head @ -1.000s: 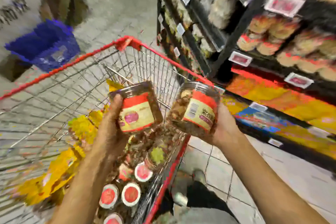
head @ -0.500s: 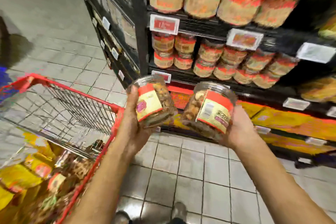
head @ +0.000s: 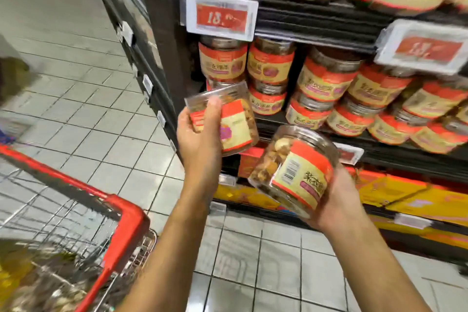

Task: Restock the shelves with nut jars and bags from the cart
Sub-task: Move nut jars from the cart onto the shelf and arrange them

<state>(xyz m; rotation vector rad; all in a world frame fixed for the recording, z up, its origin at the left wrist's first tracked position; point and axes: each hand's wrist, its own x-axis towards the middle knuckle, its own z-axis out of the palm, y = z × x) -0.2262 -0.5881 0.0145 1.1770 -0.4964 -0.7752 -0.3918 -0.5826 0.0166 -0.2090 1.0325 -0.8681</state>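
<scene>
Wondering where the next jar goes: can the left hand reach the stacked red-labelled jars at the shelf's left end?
Probably yes: the left hand, gripping a clear plastic nut jar, is right before those stacked red-labelled jars, with nothing between.

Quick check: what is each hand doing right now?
Left hand: grips a nut jar, thumb across its front.
Right hand: holds a second nut jar, tilted.

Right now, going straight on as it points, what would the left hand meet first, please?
The jar in the left hand would probably hit the leftmost stacked jars on the shelf; depth unclear.
</scene>
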